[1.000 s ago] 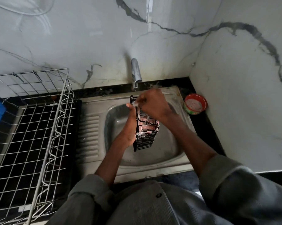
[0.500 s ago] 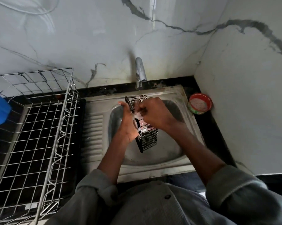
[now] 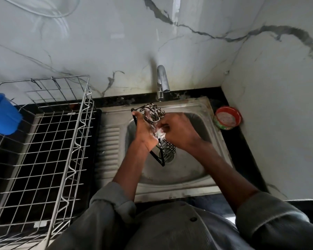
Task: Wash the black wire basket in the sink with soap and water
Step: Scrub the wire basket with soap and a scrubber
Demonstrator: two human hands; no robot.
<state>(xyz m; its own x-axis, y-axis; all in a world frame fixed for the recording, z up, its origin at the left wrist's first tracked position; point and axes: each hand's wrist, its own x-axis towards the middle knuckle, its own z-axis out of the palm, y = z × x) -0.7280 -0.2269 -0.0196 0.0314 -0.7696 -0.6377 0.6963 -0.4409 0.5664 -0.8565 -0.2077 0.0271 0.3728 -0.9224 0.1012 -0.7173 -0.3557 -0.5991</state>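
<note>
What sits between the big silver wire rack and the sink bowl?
In the head view, only the steel sink's ribbed drainboard lies between the large silver wire rack and the round sink bowl; nothing rests on it.

The person wears a grey button-up shirt with a faint vertical rib in the weave – it fills the frame from six o'clock outward. One dark round button sits on the placket, just right of centre. Both long sleeves are pushed up and bunched into thick folded cuffs: the left sleeve crumples at about seven o'clock, the right sleeve at about four, its rolled edge showing a stitched hem line. Forearms are bare from the cuffs onward. No watch, ring or band shows on the left hand or the right hand – both carry flecks of white suds around the fingers.
</note>
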